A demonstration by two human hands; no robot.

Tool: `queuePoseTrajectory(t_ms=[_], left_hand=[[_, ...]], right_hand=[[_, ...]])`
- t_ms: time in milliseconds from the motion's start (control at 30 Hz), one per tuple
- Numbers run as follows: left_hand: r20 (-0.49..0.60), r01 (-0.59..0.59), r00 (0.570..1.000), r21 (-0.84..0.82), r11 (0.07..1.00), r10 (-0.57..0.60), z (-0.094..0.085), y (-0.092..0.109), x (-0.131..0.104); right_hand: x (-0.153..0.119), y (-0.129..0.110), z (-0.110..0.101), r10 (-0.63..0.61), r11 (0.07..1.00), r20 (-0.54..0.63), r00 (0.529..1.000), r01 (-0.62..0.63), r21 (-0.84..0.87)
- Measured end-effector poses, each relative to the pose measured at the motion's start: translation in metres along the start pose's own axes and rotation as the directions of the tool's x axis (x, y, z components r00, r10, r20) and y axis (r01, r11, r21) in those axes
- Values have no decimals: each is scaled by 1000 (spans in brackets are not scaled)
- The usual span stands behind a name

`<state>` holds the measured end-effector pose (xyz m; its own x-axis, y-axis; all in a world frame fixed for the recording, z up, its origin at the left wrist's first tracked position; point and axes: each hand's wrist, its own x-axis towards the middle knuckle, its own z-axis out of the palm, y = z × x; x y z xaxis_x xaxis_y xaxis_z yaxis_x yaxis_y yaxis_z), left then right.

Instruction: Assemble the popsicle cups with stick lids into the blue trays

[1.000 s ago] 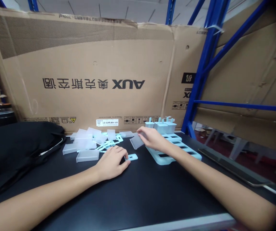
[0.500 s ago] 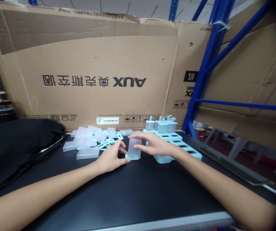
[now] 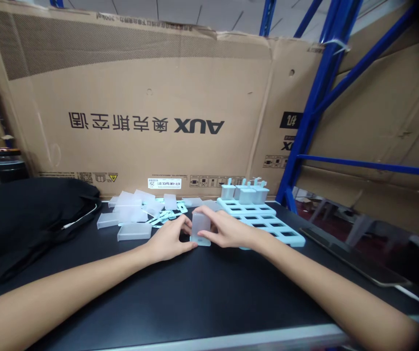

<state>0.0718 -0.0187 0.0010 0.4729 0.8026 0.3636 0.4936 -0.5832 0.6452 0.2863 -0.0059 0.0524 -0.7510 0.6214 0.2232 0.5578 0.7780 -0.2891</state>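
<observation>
Spans the far side with a brown cardboard panel, printed upside down with "AUX" and Chinese characters. Rises at right to blue metal racking, with more cardboard sheeting beyond. Shows a pale, lined ceiling above, a black tabletop with a light near edge below, and reddish flooring around pale furniture legs at right, all in soft, even light.

On the cardboard I read, upside down, "AUX 奥克斯空调", "300kg" along the top, "机" in a black patch and a partly hidden "UX". The white label reads "KFR-46W/BpR3E(B1)" and "25"; a yellow triangle warning sign shows too. I can't read the smallest print.
</observation>
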Motion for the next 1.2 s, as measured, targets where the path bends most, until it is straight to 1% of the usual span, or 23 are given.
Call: queuePoseTrajectory(t_ms=[167, 267, 333, 367, 433, 467, 500, 533, 567, 600, 633, 667, 733, 767, 800, 833, 900, 933, 1000, 1033, 1067, 1133, 1200], left_hand=[[-16, -17, 1000, 26, 1000, 18, 2, -2, 0], [-23, -38, 999, 35, 999, 39, 1, 1, 0], [-51, -51, 997, 0, 999, 51, 0, 4, -1], [-89, -62, 994, -38, 997, 59, 0, 5, -2], [-196, -105, 978, -148, 983, 75, 1, 7, -2], [-254, -133, 964, -209, 969, 78, 2, 7, -3], [-299, -159, 951, -263, 952, 77, 2, 8, -2], [-331, -181, 941, -307, 934, 73, 1, 9, -2], [-361, -203, 930, -337, 919, 73, -2, 11, -1], [-394, -230, 916, -349, 908, 81, -8, 14, 1], [-432, -262, 897, -343, 902, 96, -16, 18, 2], [-480, -312, 867, -320, 895, 130, -27, 23, 4], [-572, -388, 792, -206, 898, 211, -53, 34, 3], [-590, -403, 768, -141, 904, 250, -65, 38, 1], [-592, -409, 753, -78, 909, 287, -77, 42, -3], [-577, -403, 753, -27, 915, 315, -85, 43, -9], [-457, -367, 817, 58, 929, 351, -93, 39, -26], [-359, -346, 863, 93, 934, 355, -92, 34, -35], [-151, -364, 910, 152, 919, 385, -85, 21, -51], [-70, -374, 919, 158, 914, 388, -80, 15, -56], [-22, -379, 922, 163, 911, 387, -74, 9, -59], [-1, -375, 925, 159, 913, 380, -64, 2, -59], [5, -378, 924, 147, 914, 381, -55, 0, -51]], right_hand=[[-3, -3, 3, -48, 996, -39, 998, 45, -72], [-3, -4, 3, -45, 999, -48, 998, 44, -13], [-2, -4, 4, -39, 996, -93, 995, 46, 74], [-1, -4, 4, -19, 990, -148, 989, 39, 136], [-1, -3, 7, 62, 956, -295, 954, 29, 294], [-1, -3, 9, 108, 925, -344, 933, 33, 378], [-2, -3, 12, 137, 890, -352, 926, 40, 454], [-2, -3, 14, 138, 860, -316, 939, 45, 509], [-2, -3, 16, 106, 846, -247, 963, 44, 532], [-1, -2, 17, 49, 855, -169, 984, 46, 517], [1, -1, 17, -13, 883, -106, 994, 61, 465], [4, 1, 16, -69, 919, -70, 995, 90, 383], [18, 3, 10, -140, 971, -65, 988, 150, 186], [28, 3, 8, -156, 981, -72, 985, 164, 106], [39, 2, 5, -168, 984, -68, 983, 171, 50], [52, 1, 5, -178, 984, -44, 983, 179, 16], [77, -4, 8, -212, 977, 25, 977, 212, -15], [89, -6, 12, -225, 973, 65, 972, 227, -29], [107, -9, 23, -237, 967, 142, 961, 247, -56], [113, -9, 29, -236, 966, 168, 957, 250, -67], [117, -9, 33, -231, 966, 187, 955, 249, -75], [116, -6, 35, -210, 968, 219, 953, 234, -88], [107, -2, 27, -156, 975, 258, 953, 190, -112]])
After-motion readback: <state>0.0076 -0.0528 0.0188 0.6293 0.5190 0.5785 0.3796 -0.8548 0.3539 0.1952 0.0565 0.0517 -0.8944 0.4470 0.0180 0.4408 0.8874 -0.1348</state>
